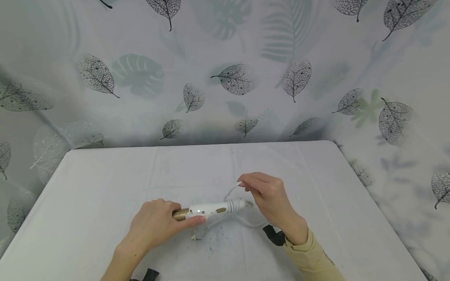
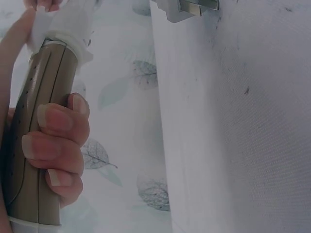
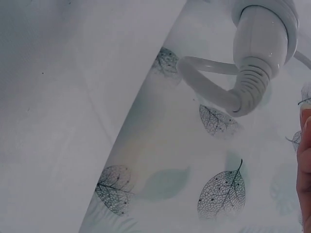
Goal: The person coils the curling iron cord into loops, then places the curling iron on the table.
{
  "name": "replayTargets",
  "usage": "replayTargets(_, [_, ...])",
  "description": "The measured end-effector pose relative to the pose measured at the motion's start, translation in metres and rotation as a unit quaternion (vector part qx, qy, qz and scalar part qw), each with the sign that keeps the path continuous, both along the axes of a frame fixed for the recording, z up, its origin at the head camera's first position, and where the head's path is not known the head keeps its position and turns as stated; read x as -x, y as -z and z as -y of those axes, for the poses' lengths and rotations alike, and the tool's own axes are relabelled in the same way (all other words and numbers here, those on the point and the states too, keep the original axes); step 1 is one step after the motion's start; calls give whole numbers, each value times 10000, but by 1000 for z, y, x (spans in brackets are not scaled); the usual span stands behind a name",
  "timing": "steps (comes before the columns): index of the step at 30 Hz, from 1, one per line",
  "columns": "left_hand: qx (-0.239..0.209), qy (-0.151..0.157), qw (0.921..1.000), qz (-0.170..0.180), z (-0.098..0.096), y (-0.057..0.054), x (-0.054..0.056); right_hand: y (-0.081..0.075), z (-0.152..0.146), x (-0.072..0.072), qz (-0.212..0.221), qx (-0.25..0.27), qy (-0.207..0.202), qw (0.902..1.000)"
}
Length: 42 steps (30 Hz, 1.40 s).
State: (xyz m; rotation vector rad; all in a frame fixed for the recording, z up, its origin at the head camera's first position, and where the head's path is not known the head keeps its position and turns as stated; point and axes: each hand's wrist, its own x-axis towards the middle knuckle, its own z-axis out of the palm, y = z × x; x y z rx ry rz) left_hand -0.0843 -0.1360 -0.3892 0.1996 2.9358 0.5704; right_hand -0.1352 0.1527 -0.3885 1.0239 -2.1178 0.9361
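My left hand (image 1: 154,224) grips a white and gold hair styler (image 1: 211,208), fingers curled round its gold barrel (image 2: 41,97). The thumb lies along the side toward the white handle. The styler is held level above the table, its cord end pointing right. My right hand (image 1: 265,191) pinches the white power cord (image 1: 231,190) between thumb and fingertips, just beyond that end. In the right wrist view, the cord bends sharply out of its ribbed sleeve (image 3: 252,85), and only the fingers (image 3: 305,160) of the right hand show at the edge. The two-pin plug (image 2: 194,7) hangs below the barrel.
A white cloth covers the table (image 1: 105,183), with small dark specks (image 1: 218,240) on it below the styler. Behind and beside it stands a leaf-patterned backdrop (image 1: 211,105). A loop of cord (image 1: 249,224) hangs under the right hand. Black straps (image 1: 274,235) sit at both wrists.
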Motion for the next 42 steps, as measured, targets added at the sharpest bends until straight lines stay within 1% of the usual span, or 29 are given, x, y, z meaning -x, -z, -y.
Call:
replayTargets(8, [21, 29, 10000, -25, 1, 1, 1, 0, 1, 0, -66, -21, -15, 10000])
replayTargets(19, [68, -107, 9998, -122, 3, 0, 3, -1, 4, 0, -157, -38, -23, 9999])
replayTargets(25, [70, -202, 9998, -42, 4, 0, 4, -3, 5, -3, -122, -82, -63, 9999])
replayTargets(29, [23, -259, 9997, -31, 4, 0, 4, -3, 8, -4, -132, -125, -170, 9997])
replayTargets(32, [-8, -342, 9994, -94, 5, -1, 4, -3, 9, -5, -228, -121, -335, 9991])
replayTargets(35, [4, -501, 9985, -209, 6, -2, 3, -3, 11, -7, -269, -107, -446, 9986])
replayTargets(39, [33, -695, 9969, -368, 7, -4, 3, -3, 12, -8, -267, -86, -523, 9982])
replayTargets(42, [25, -767, 9960, -463, 8, -5, 3, -4, 14, -8, -291, -109, -543, 9980])
